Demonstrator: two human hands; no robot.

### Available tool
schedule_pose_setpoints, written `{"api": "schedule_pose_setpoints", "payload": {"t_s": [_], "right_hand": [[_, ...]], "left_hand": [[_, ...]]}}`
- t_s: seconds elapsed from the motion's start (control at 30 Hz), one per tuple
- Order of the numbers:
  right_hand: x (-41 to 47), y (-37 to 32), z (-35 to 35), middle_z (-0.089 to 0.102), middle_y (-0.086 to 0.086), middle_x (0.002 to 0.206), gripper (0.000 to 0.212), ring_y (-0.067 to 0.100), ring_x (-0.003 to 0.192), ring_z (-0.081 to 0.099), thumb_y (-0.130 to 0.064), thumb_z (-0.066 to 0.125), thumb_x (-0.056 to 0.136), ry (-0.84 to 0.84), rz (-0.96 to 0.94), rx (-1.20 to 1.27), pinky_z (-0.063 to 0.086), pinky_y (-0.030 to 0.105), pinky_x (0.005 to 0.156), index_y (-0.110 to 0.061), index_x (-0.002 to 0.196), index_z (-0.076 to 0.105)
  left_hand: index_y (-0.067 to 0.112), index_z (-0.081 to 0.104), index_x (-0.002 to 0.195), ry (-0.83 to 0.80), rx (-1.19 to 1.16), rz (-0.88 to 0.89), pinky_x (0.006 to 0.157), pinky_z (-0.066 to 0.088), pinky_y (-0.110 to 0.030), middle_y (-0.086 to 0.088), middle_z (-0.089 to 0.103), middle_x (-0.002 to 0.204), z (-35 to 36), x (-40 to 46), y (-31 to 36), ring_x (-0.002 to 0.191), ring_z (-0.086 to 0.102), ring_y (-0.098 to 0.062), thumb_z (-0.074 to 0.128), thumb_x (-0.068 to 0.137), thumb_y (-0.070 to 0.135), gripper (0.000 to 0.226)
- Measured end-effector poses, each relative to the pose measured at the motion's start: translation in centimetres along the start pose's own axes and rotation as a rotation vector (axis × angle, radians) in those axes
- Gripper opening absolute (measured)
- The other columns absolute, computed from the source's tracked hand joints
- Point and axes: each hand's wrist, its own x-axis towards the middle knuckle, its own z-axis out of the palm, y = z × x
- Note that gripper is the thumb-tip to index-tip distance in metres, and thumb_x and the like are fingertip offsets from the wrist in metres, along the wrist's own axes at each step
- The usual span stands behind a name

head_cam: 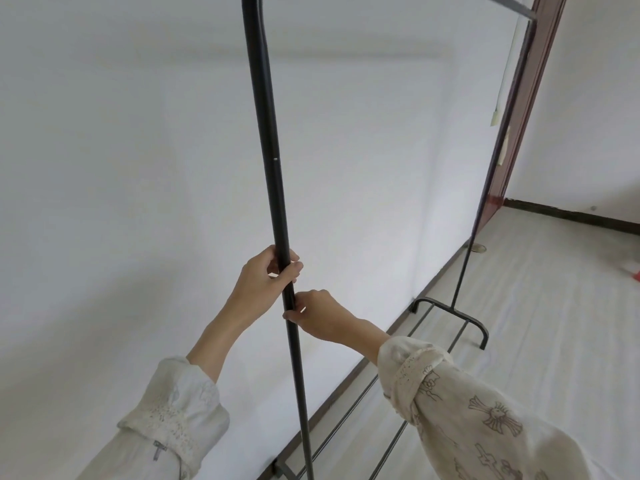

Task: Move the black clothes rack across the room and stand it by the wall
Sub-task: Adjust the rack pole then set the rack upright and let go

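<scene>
The black clothes rack stands lengthwise along the white wall, its near upright pole running up the middle of the view. My left hand is wrapped around that pole at mid height. Just below it, my right hand holds the same pole with fingertips pinched on it. The far upright and the far foot rest on the floor close to the skirting. The base rails run between the two ends. The top bar is mostly out of frame.
A dark red door frame stands at the far end of the wall, with a white cord hanging beside it. Pale plank floor spreads to the right. A red and white object lies at the right edge.
</scene>
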Motion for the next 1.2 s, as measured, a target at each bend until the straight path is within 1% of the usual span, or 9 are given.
{"api": "schedule_pose_setpoints", "payload": {"t_s": [0.13,0.37,0.53,0.63,0.7,0.8,0.87,1.03,1.2], "right_hand": [[0.0,-0.3,0.8,0.067,0.020,0.097,0.028,0.026,0.077,0.052,-0.024,0.050,0.090,0.048,0.012,0.051,0.045,0.034,0.072,0.001,0.095,0.061],[-0.5,-0.3,0.7,0.060,0.007,0.080,0.023,0.024,0.074,0.055,-0.023,0.053,0.089,0.069,0.077,0.120,0.041,0.022,0.058,-0.003,0.093,0.064],[0.0,-0.8,0.1,0.069,0.018,0.098,0.025,0.027,0.090,0.067,-0.022,0.060,0.084,0.017,0.182,0.206,0.054,0.038,0.092,-0.002,0.097,0.067],[0.1,-0.7,-0.8,0.066,0.012,0.093,0.027,0.021,0.083,0.062,-0.021,0.062,0.083,-0.039,0.211,0.195,0.056,0.034,0.089,-0.004,0.103,0.066],[-0.2,-0.6,-2.0,0.066,0.015,0.096,0.033,0.022,0.083,0.061,-0.022,0.065,0.083,-0.036,0.223,0.191,0.055,0.032,0.085,-0.004,0.111,0.061],[-0.5,-0.4,-4.6,0.064,0.012,0.090,0.030,0.022,0.081,0.060,-0.023,0.063,0.083,0.028,0.192,0.170,0.054,0.033,0.082,-0.002,0.104,0.063],[-0.7,-0.3,-7.2,0.064,0.012,0.088,0.027,0.021,0.079,0.058,-0.022,0.059,0.086,0.088,0.138,0.156,0.053,0.033,0.078,0.001,0.097,0.067],[-1.1,0.4,-13.9,0.067,0.007,0.093,0.020,0.019,0.084,0.059,-0.017,0.052,0.090,0.247,-0.006,0.125,0.047,0.024,0.065,-0.005,0.096,0.067],[-1.5,2.3,-22.8,0.069,0.011,0.109,0.025,0.028,0.102,0.062,-0.021,0.048,0.092,0.398,-0.155,0.042,0.050,0.036,0.088,-0.012,0.110,0.063]], "left_hand": [[0.025,0.054,0.076,-0.005,0.060,0.000,0.079,0.050,-0.028,0.003,0.066,0.070,-0.6,0.1,0.0,0.075,0.065,-0.019,0.062,0.083,0.018,0.013],[0.016,0.055,0.083,-0.049,0.117,-0.010,0.075,0.048,-0.024,-0.003,0.067,0.075,-0.3,0.2,0.4,0.078,0.063,-0.020,0.061,0.084,0.023,0.009],[0.024,0.054,0.084,-0.082,0.145,-0.047,0.078,0.049,-0.026,0.000,0.067,0.082,-0.8,-0.3,0.8,0.085,0.064,-0.018,0.059,0.085,0.024,0.005],[0.024,0.055,0.094,-0.152,0.195,-0.083,0.088,0.053,-0.037,-0.004,0.068,0.095,-1.2,-0.3,1.4,0.092,0.065,-0.021,0.058,0.086,0.026,0.009],[0.023,0.054,0.101,-0.130,0.238,-0.102,0.082,0.052,-0.033,-0.003,0.067,0.101,-1.4,-0.3,1.9,0.087,0.065,-0.018,0.056,0.087,0.029,0.015],[0.023,0.045,0.119,-0.026,0.233,-0.084,0.064,0.043,-0.018,0.005,0.058,0.106,-1.6,-0.2,3.2,0.080,0.061,-0.005,0.053,0.089,0.030,0.032],[0.025,0.036,0.128,0.073,0.199,-0.031,0.063,0.042,-0.016,0.005,0.053,0.114,-1.5,0.3,5.1,0.082,0.060,-0.005,0.052,0.090,0.027,0.041],[0.023,0.020,0.141,0.468,0.208,0.189,0.089,0.042,-0.030,-0.004,0.038,0.136,0.2,2.3,11.4,0.110,0.048,-0.018,0.047,0.091,0.012,0.058],[0.007,0.026,0.140,0.868,0.697,0.461,0.117,0.020,-0.046,-0.017,0.031,0.146,4.4,4.3,17.4,0.138,0.027,-0.030,0.044,0.084,0.002,0.059]]}}
